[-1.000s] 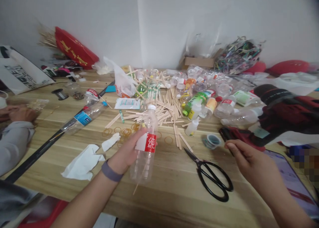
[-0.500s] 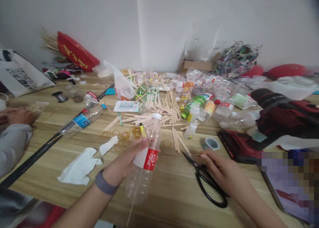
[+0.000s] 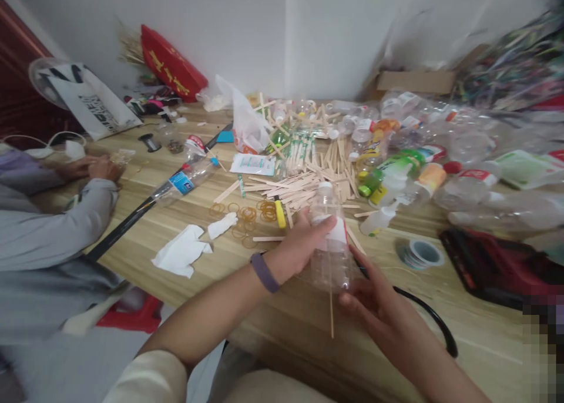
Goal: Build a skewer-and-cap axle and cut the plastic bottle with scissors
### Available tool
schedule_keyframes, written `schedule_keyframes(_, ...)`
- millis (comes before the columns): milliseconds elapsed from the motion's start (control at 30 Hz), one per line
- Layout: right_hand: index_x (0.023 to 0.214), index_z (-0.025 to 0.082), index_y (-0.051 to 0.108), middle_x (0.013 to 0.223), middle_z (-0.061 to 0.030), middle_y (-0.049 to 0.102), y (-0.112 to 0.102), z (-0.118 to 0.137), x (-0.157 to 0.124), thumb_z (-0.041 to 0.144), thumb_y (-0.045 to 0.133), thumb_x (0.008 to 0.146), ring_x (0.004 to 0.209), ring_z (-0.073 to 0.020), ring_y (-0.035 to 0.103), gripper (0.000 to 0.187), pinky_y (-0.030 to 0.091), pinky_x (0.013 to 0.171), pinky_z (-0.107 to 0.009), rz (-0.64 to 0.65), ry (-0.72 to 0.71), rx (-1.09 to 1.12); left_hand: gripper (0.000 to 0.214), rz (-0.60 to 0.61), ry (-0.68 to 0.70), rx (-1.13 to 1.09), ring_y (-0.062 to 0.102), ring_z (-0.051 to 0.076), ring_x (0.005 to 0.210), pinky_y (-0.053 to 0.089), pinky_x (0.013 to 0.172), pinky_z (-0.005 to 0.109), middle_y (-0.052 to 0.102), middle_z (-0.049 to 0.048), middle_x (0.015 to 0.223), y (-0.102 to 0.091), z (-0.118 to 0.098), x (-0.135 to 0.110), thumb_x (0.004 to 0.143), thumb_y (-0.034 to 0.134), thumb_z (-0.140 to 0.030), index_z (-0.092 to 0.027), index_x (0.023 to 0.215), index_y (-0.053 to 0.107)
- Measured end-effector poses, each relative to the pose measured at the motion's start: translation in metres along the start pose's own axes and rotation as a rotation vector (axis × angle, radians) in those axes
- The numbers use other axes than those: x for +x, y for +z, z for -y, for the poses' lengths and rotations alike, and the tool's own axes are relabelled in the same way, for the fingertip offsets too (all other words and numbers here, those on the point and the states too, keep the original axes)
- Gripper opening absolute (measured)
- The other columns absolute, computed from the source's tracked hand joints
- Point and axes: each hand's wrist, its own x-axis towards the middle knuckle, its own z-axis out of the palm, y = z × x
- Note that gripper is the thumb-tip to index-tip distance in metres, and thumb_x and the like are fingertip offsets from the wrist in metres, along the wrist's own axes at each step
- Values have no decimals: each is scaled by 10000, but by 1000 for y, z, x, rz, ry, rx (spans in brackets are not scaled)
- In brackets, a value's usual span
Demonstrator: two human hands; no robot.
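Observation:
My left hand [image 3: 302, 245] is wrapped round a clear plastic bottle [image 3: 329, 244] with a white cap and a red-and-white label, held upright just above the wooden table [image 3: 282, 326]. A thin wooden skewer [image 3: 331, 312] sticks down out of the bottle's base. My right hand [image 3: 374, 300] sits against the bottle's lower right side, fingers loosely curled and touching it. Black scissors [image 3: 434, 321] lie on the table under and behind my right hand, mostly hidden by it.
Craft sticks [image 3: 308, 177], rubber bands [image 3: 251, 212], a yellow marker [image 3: 279, 211], empty bottles [image 3: 396, 174] and a tape roll [image 3: 418, 253] litter the table. White tissue [image 3: 180, 255] lies at left. A person in a grey sleeve [image 3: 53, 232] works at the far left. A red case [image 3: 493, 268] lies right.
The camera has swung left and closer. My right hand moved off the scissors to the bottle's lower side. My left hand kept hold of the bottle, which now stands more upright.

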Motion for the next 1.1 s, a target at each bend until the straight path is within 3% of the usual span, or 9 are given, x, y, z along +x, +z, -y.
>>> schedule_keyframes(67, 1567, 192, 112, 777, -20, 645, 13, -1, -1, 508, 551, 900, 680, -202, 646, 859, 509, 590, -288, 15, 53, 101, 862, -68, 9, -8, 633, 255, 1125, 501, 961, 378, 613, 148, 1298, 0, 4, 0, 754, 776, -402, -215, 1454, 309)
schedule_keyframes(200, 1568, 213, 123, 795, -17, 656, 23, 5, 0, 516, 613, 846, 700, -215, 661, 924, 511, 629, -310, -98, 150, 163, 895, -144, 23, -16, 625, 255, 1154, 493, 992, 392, 590, 160, 1334, -1, 7, -3, 775, 758, -369, -220, 1483, 231)
schedule_keyframes(333, 1572, 197, 50, 740, 0, 661, 25, 11, -1, 534, 691, 759, 562, -204, 617, 1088, 466, 496, -287, -93, 240, 241, 889, -150, 40, 21, 592, 280, 1207, 474, 1016, 407, 573, 194, 1349, 2, 8, -2, 804, 723, -390, -163, 1490, 206)
schedule_keyframes(467, 1566, 145, -10, 599, 36, 613, 30, 15, -3, 545, 656, 786, 460, -192, 552, 1101, 418, 442, -272, -59, 274, 246, 712, -108, 140, 285, 560, 286, 1229, 444, 1036, 416, 542, 191, 1385, -1, 2, -8, 888, 599, -460, -146, 1460, 313)
schedule_keyframes(533, 1570, 166, -2, 577, 49, 596, 33, 18, -5, 521, 595, 845, 464, -183, 550, 1005, 418, 461, -264, -119, 254, 231, 589, -105, 274, 563, 565, 288, 1199, 447, 1021, 423, 560, 180, 1352, -13, -7, -17, 898, 578, -467, -146, 1376, 452)
schedule_keyframes(633, 1575, 158, -6, 533, 62, 573, 35, 20, -7, 502, 546, 886, 455, -185, 545, 947, 406, 475, -264, -135, 220, 100, 306, -238, 523, 1039, 563, 259, 1161, 431, 1030, 414, 643, 123, 1210, -50, -28, -33, 917, 566, -333, -169, 1169, 626)
schedule_keyframes(733, 1575, 123, 50, 533, 56, 567, 34, 14, -9, 523, 502, 910, 441, -185, 531, 899, 397, 487, -278, -137, 128, -147, 219, -384, 405, 1573, 609, 230, 969, 484, 894, 380, 686, 87, 1000, -98, -46, -45, 938, 472, -197, -186, 966, 689)
schedule_keyframes(867, 1567, 148, 128, 588, 51, 561, 27, 2, -9, 587, 463, 926, 464, -188, 548, 847, 406, 494, -289, -151, 48, -385, 259, -285, 302, 1710, 610, 236, 820, 483, 776, 355, 673, 104, 816, -140, -49, -50, 881, 476, -113, -166, 759, 698)
schedule_keyframes(1100, 1543, 129, 149, 631, 29, 612, 9, -6, -7, 637, 478, 905, 462, -190, 583, 879, 469, 476, -287, -145, 27, -430, 259, -123, 324, 1767, 590, 246, 854, 454, 818, 366, 653, 125, 849, -145, -38, -39, 848, 443, -44, -154, 731, 646)
